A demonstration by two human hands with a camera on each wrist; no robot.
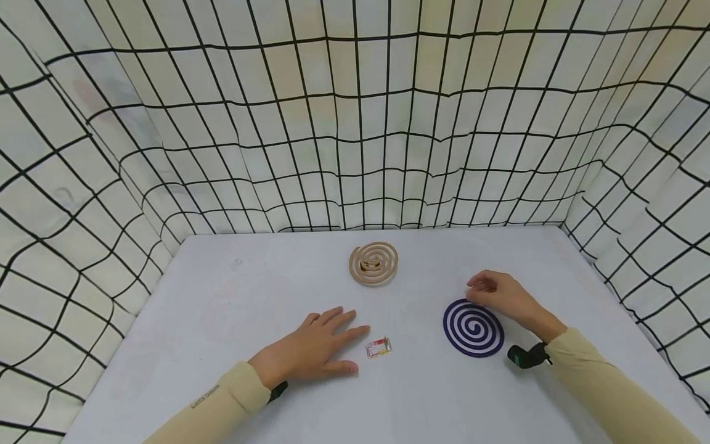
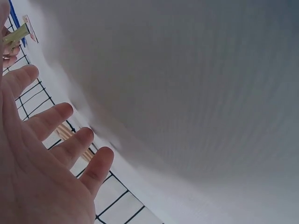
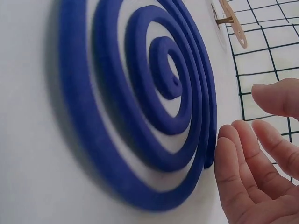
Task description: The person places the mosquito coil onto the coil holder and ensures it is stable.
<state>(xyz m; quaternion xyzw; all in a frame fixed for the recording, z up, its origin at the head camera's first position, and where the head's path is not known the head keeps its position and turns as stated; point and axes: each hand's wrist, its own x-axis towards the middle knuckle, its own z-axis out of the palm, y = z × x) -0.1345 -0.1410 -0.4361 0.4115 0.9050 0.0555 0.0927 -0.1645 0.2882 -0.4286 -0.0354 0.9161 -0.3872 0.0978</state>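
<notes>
A dark blue-purple mosquito coil [image 1: 474, 328] lies flat on the white table, and its spiral fills much of the right wrist view. My right hand [image 1: 501, 297] hovers at the coil's far edge, fingers loosely bent. In the right wrist view the thumb stands apart from the fingers [image 3: 264, 165], which hold nothing and come close to the rim; whether they touch it I cannot tell. My left hand [image 1: 316, 348] is spread with straight fingers over the table. Just beyond its fingertips lies a small flat white-and-red packet [image 1: 378, 348].
Farther back, a tan mosquito coil [image 1: 374, 263] sits raised on a small stand, partly visible through its rings. Black netting [image 1: 360, 132] over pale walls encloses the back and sides of the white table [image 1: 249, 277]. A small dark device [image 1: 527, 356] is strapped at the right wrist.
</notes>
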